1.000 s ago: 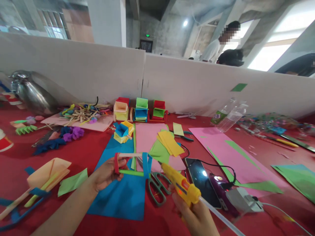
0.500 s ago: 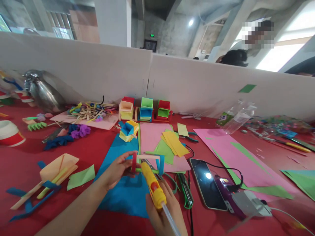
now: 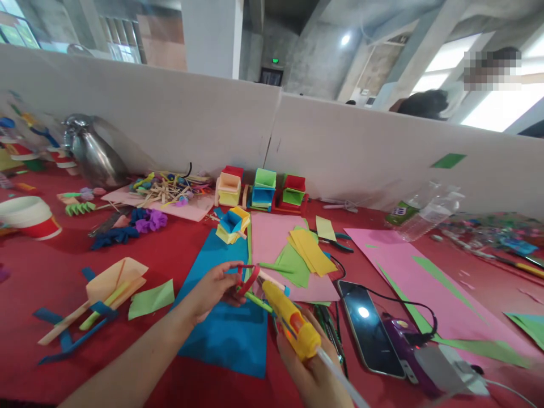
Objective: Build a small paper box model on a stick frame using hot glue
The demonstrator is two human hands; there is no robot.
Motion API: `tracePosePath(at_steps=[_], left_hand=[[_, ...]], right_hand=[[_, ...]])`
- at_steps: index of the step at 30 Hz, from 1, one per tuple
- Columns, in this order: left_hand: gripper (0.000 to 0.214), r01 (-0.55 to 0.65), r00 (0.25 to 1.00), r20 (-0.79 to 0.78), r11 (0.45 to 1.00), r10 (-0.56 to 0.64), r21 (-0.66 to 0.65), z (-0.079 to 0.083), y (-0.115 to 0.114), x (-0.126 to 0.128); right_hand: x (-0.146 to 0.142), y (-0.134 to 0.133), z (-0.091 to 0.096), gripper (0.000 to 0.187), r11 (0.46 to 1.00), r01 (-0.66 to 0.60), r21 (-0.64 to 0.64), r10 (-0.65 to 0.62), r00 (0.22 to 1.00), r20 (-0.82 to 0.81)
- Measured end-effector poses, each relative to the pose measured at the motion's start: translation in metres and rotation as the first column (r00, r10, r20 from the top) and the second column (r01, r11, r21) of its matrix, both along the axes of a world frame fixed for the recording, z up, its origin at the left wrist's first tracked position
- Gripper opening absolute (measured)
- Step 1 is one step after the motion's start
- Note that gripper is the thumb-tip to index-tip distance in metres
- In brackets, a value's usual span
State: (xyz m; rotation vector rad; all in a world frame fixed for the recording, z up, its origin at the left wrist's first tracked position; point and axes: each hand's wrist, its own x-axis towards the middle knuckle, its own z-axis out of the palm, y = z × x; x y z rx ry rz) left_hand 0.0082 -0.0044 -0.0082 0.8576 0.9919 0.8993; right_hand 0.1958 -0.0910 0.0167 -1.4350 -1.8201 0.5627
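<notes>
My left hand [image 3: 219,289] pinches the red end of a small frame of craft sticks [image 3: 250,280], with red, green, pale and blue pieces. In my right hand [image 3: 314,365] is a yellow hot glue gun [image 3: 293,320], a clear glue stick [image 3: 340,374] poking out of its back. The gun's nozzle points at the frame near its red end; whether it touches cannot be made out. Under both hands lies a blue paper sheet [image 3: 229,345]. A folded blue and yellow paper box [image 3: 233,224] stands just beyond.
A phone [image 3: 372,328] and a purple power strip [image 3: 408,348] with cables lie at right. Several paper boxes [image 3: 263,187] stand by the white partition [image 3: 170,124]. At left are a peach paper and stick piece [image 3: 114,280], a metal jug [image 3: 96,156] and paper cups [image 3: 32,218].
The stick frame has been turned in my left hand, so its red end faces the glue gun more. The gun has shifted right. The whole view has swung slightly left.
</notes>
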Motion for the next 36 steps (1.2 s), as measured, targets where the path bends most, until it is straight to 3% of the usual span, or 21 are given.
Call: tracePosePath(at_steps=[5, 10, 16, 28, 36], left_hand=[[0.051, -0.003, 0.999, 0.032, 1.000, 0.004, -0.013, 0.005, -0.002, 0.000], [0.052, 0.036, 0.996, 0.084, 0.999, -0.039, 0.029, 0.007, -0.006, 0.002], [0.053, 0.138, 0.986, 0.089, 0.988, -0.143, 0.063, 0.005, -0.010, 0.004], [0.056, 0.211, 0.958, 0.182, 0.974, -0.223, 0.084, 0.005, -0.011, 0.003], [0.054, 0.225, 0.947, 0.211, 0.970, -0.241, 0.096, 0.005, -0.011, 0.002]], right_hand=[[0.012, 0.001, 0.022, 0.021, 0.990, -0.138, 0.039, 0.122, 0.953, 0.276], [0.006, 0.004, 0.018, 0.027, 0.988, -0.140, 0.067, 0.094, 0.883, 0.459], [0.001, 0.006, 0.013, 0.026, 0.981, -0.168, 0.095, 0.105, 0.876, 0.470], [0.004, 0.004, 0.007, 0.032, 0.954, -0.173, 0.244, 0.023, 0.856, 0.516], [0.004, 0.003, 0.006, 0.025, 0.939, -0.144, 0.311, -0.052, 0.838, 0.544]])
